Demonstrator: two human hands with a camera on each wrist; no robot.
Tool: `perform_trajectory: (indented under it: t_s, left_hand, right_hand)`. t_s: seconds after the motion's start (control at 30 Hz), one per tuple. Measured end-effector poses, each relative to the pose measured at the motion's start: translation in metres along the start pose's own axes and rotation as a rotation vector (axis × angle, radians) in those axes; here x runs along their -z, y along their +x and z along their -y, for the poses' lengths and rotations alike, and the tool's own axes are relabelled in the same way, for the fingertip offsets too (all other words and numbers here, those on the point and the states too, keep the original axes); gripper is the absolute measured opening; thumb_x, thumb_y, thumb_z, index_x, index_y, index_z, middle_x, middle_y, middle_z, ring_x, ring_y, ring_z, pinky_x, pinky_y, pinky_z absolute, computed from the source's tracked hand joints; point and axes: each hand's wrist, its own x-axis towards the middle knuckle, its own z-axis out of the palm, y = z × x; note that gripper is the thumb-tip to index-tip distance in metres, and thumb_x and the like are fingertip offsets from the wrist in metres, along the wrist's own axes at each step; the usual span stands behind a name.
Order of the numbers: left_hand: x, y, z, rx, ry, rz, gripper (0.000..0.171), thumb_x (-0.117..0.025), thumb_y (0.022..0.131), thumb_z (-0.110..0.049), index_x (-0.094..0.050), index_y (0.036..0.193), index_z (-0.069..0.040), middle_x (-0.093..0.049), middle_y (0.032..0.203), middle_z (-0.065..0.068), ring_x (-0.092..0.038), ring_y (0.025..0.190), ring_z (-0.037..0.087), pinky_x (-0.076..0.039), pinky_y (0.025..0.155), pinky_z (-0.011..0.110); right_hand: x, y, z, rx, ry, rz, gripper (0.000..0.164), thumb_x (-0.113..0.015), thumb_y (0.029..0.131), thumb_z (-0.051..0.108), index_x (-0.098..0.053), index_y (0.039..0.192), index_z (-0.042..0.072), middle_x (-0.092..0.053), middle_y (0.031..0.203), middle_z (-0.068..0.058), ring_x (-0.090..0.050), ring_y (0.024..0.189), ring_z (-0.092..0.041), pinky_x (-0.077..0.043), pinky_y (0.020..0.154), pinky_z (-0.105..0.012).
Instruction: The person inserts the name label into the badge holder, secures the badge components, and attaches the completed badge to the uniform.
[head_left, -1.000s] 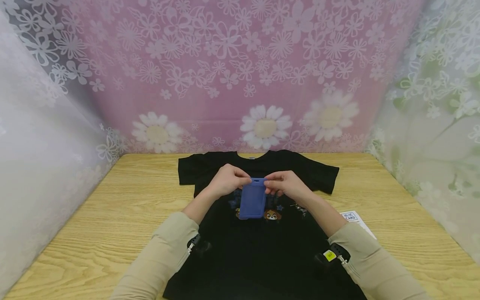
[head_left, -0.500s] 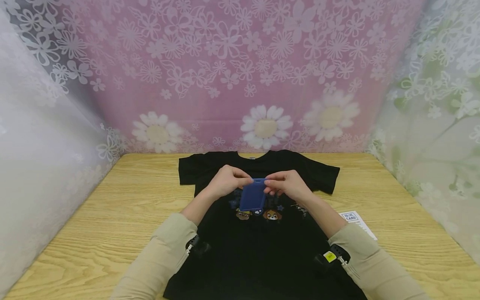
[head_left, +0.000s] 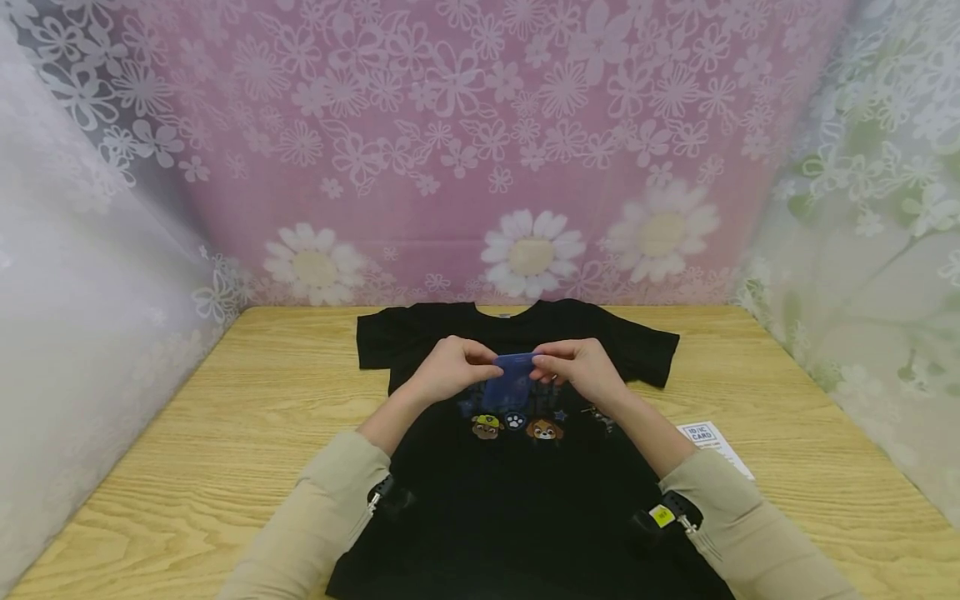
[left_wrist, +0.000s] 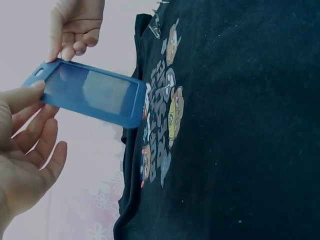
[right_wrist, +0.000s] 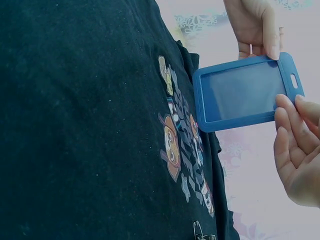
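A blue ID card holder (head_left: 512, 383) with a clear window and a slot at one end is held above a black T-shirt (head_left: 525, 508). My left hand (head_left: 452, 367) pinches one corner of the slotted end between thumb and fingers. At the opposite corner of that end, my right hand (head_left: 581, 368) pinches it likewise. In the right wrist view the holder (right_wrist: 242, 92) shows its window face, with nothing readable inside. Cartoon dog heads (head_left: 544, 429) and lettering are printed on the shirt below. A small metal pin-like clip (right_wrist: 200, 232) lies on the shirt's chest.
A white paper marked ID/IC CARD (head_left: 712, 446) lies on the wooden table (head_left: 187, 467), partly behind the right forearm. Flowered cloth hangs at the back (head_left: 420, 192) and on both sides. The shirt is spread flat, its neck toward the back.
The holder has tilted, its lower end swinging up and away, so it looks shorter in the head view and uncovers the printed dog heads. Both hands keep their pinch and have barely moved.
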Motion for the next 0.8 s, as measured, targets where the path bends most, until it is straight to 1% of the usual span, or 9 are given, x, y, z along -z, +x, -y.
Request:
perform_trajectory:
  t_s: [0.1, 0.17, 0.27, 0.4, 0.47, 0.57, 0.67, 0.8]
  left_hand:
    - [-0.0010, 0.0007, -0.0012, -0.030, 0.041, -0.028, 0.019, -0.068, 0.084, -0.017, -0.072, 0.098, -0.005, -0.067, 0.089, 0.002, -0.061, 0.077, 0.011, -0.050, 0.067, 0.026]
    - [-0.0014, 0.0007, -0.0025, -0.050, 0.072, -0.039, 0.018, -0.069, 0.084, -0.016, -0.073, 0.097, -0.005, -0.067, 0.088, 0.001, -0.061, 0.076, 0.012, -0.050, 0.066, 0.025]
    - [-0.0027, 0.0008, -0.0029, -0.097, 0.127, -0.050, 0.016, -0.070, 0.083, -0.016, -0.074, 0.095, -0.006, -0.066, 0.086, 0.000, -0.059, 0.077, 0.011, -0.049, 0.065, 0.023]
    - [-0.0043, 0.0016, -0.0023, -0.171, 0.195, -0.059, 0.013, -0.072, 0.081, -0.015, -0.075, 0.091, -0.007, -0.066, 0.084, -0.002, -0.057, 0.078, 0.013, -0.046, 0.064, 0.022]
    - [-0.0052, 0.0024, -0.0017, -0.205, 0.217, -0.061, 0.012, -0.072, 0.080, -0.014, -0.075, 0.090, -0.007, -0.066, 0.083, -0.002, -0.056, 0.078, 0.013, -0.046, 0.064, 0.022]
    - [-0.0068, 0.0037, -0.0007, -0.251, 0.268, -0.071, 0.012, -0.073, 0.079, -0.014, -0.075, 0.090, -0.009, -0.066, 0.084, -0.003, -0.055, 0.079, 0.014, -0.043, 0.068, 0.024]
    - [-0.0084, 0.0043, -0.0005, -0.265, 0.324, -0.088, 0.015, -0.074, 0.078, -0.015, -0.075, 0.093, -0.010, -0.066, 0.088, -0.003, -0.052, 0.083, 0.014, -0.041, 0.072, 0.027]
    - [-0.0097, 0.0038, -0.0013, -0.268, 0.379, -0.101, 0.018, -0.074, 0.079, -0.017, -0.074, 0.095, -0.011, -0.065, 0.095, -0.002, -0.049, 0.088, 0.015, -0.040, 0.076, 0.029]
  right_hand:
    - [-0.0001, 0.0000, 0.0009, -0.010, -0.015, -0.010, 0.034, -0.060, 0.091, 0.028, -0.067, 0.104, -0.003, -0.070, 0.078, -0.008, -0.065, 0.074, -0.020, -0.051, 0.063, -0.030]
    - [-0.0007, 0.0002, 0.0019, -0.027, -0.018, -0.020, 0.039, -0.057, 0.092, 0.034, -0.068, 0.103, -0.001, -0.070, 0.079, -0.007, -0.066, 0.074, -0.018, -0.052, 0.065, -0.032]
    - [-0.0014, 0.0007, 0.0029, -0.057, -0.006, -0.030, 0.043, -0.057, 0.092, 0.037, -0.068, 0.102, -0.003, -0.070, 0.078, -0.008, -0.066, 0.072, -0.018, -0.053, 0.066, -0.034]
    - [-0.0015, 0.0014, 0.0020, -0.110, 0.045, -0.023, 0.040, -0.059, 0.091, 0.031, -0.066, 0.104, -0.006, -0.070, 0.079, -0.008, -0.065, 0.070, -0.016, -0.053, 0.065, -0.032]
    - [-0.0011, 0.0015, 0.0010, -0.135, 0.094, -0.007, 0.036, -0.059, 0.092, 0.025, -0.064, 0.106, -0.007, -0.070, 0.079, -0.008, -0.065, 0.070, -0.014, -0.053, 0.064, -0.029]
    - [-0.0006, 0.0016, -0.0004, -0.174, 0.184, 0.012, 0.031, -0.058, 0.093, 0.018, -0.062, 0.109, -0.008, -0.070, 0.083, -0.007, -0.065, 0.073, -0.013, -0.052, 0.066, -0.027]
    - [-0.0007, 0.0019, -0.0010, -0.203, 0.251, 0.003, 0.031, -0.056, 0.093, 0.015, -0.059, 0.113, -0.009, -0.070, 0.083, -0.004, -0.064, 0.075, -0.013, -0.051, 0.067, -0.027]
    - [-0.0012, 0.0021, -0.0006, -0.219, 0.279, -0.024, 0.032, -0.057, 0.093, 0.013, -0.057, 0.114, -0.010, -0.068, 0.079, 0.000, -0.063, 0.074, -0.013, -0.050, 0.065, -0.025]
